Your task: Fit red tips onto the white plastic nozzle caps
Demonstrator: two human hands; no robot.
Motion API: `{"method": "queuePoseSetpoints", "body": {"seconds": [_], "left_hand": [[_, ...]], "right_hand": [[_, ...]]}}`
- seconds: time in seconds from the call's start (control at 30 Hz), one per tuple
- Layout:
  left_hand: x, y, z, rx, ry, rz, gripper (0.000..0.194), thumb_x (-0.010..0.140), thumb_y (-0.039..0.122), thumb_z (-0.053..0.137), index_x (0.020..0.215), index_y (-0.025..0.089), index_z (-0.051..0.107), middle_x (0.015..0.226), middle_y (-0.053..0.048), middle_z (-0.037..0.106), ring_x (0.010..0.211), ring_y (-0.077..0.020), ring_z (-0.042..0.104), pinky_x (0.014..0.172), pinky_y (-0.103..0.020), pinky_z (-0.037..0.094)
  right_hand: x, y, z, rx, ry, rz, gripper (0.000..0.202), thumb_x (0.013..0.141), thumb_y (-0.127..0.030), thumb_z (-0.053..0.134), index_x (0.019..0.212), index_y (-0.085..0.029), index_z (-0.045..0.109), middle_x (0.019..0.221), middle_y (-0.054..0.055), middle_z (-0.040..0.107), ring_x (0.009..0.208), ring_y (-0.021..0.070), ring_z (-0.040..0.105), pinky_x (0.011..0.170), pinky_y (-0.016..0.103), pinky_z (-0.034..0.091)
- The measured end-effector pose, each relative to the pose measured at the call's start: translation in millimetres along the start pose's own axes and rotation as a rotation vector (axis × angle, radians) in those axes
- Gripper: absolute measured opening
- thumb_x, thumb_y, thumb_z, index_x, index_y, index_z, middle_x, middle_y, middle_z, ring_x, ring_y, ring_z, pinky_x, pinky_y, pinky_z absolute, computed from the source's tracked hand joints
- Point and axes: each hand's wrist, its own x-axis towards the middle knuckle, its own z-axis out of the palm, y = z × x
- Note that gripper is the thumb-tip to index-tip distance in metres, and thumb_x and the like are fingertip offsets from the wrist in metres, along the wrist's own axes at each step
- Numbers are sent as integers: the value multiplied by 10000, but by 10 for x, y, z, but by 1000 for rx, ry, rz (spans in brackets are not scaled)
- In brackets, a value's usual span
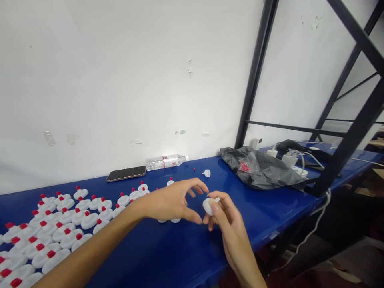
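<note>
My right hand (226,218) holds a small white nozzle cap (207,207) between thumb and fingers, its spout pointing right, with no red tip visible on it. Just left of it is my left hand (177,200), thumb and fingers apart and curved toward the cap without gripping it. Many white caps with red tips (68,216) stand on the blue table (144,248) at the left, and a few more are partly hidden behind my left hand. Beyond the hands lies a loose white cap (207,173) on its side, near a tiny red tip (194,169).
A phone (126,173) and a clear plastic bottle (166,162) lie along the wall. On the right, a grey plastic bag (264,170) carries a clear bag of red tips (246,165). Black metal posts (255,76), chargers and white cables stand beyond.
</note>
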Motion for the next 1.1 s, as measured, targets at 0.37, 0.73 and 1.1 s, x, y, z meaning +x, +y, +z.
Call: {"method": "queuePoseSetpoints", "body": {"seconds": [0.37, 0.73, 1.1], "left_hand": [[323, -570, 156, 592, 195, -127, 160, 840, 169, 678, 973, 194, 764, 1026, -95, 780, 973, -285, 721, 741, -325, 494], [390, -592, 265, 661, 264, -118, 319, 803, 25, 550, 1023, 160, 736, 1034, -143, 742, 950, -286, 710, 724, -326, 482], [-31, 286, -174, 97, 61, 26, 240, 798, 146, 593, 922, 197, 792, 828, -22, 768, 711, -159, 689, 573, -229, 484]], "right_hand": [[-34, -44, -20, -135, -65, 2, 381, 1005, -548, 591, 1079, -207, 741, 746, -5, 619, 666, 139, 551, 601, 232, 446], [-18, -132, 31, -140, -120, 101, 469, 821, -617, 783, 982, -178, 738, 809, 50, 737, 706, 186, 690, 595, 238, 481], [-11, -92, 15, -177, -58, 28, 413, 945, -598, 655, 1041, -205, 737, 827, 21, 699, 622, 130, 613, 549, 216, 461]]}}
